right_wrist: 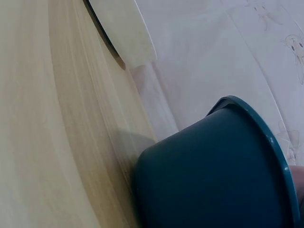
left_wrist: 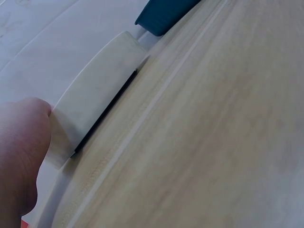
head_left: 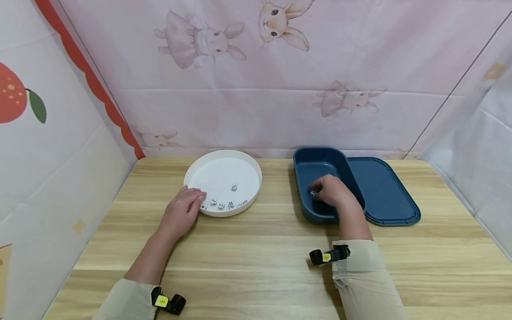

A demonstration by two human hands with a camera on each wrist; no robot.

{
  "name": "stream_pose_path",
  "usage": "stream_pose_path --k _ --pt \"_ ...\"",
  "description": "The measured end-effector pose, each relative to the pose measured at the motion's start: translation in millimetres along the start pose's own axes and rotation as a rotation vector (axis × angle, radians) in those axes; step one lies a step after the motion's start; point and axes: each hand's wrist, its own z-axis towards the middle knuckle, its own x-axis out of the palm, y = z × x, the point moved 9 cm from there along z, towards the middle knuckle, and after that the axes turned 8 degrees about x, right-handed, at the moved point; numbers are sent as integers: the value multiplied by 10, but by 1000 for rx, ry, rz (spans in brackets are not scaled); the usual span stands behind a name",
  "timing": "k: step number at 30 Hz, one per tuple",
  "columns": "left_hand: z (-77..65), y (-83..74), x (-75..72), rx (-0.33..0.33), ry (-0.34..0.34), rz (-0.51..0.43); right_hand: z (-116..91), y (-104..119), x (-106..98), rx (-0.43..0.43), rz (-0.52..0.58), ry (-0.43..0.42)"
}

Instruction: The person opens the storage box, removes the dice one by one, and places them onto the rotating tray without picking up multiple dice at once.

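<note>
A round white tray [head_left: 224, 171] holds several white dice with dark pips, most of them along its near edge; one die [head_left: 234, 188] lies apart, nearer the middle. My left hand [head_left: 184, 211] grips the tray's left rim, fingers over the edge and thumb on the near side. In the left wrist view, that hand [left_wrist: 23, 147] is against the tray's outer wall [left_wrist: 95, 90]. My right hand [head_left: 334, 191] reaches down into a deep blue container [head_left: 320, 153], pinching a die [head_left: 313, 193] at its fingertips. The container wall [right_wrist: 213, 166] hides most of this hand in the right wrist view.
A flat blue lid [head_left: 386, 191] lies on the wooden table [head_left: 256, 258] against the container's right side. Behind the table hangs a pink curtain [head_left: 280, 120] with rabbit prints. Black wrist cameras are strapped over both beige sleeves [head_left: 364, 275].
</note>
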Motion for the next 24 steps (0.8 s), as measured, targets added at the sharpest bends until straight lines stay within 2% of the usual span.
stream_pose_path --k 9,17,24 --pt "4 -11 -14 3 0 4 -17 26 -9 -24 -9 10" --pt "2 -19 -8 11 -9 1 -50 70 -219 -62 66 -130" --pt "6 -8 -2 23 -17 1 -98 148 -356 -80 145 -208"
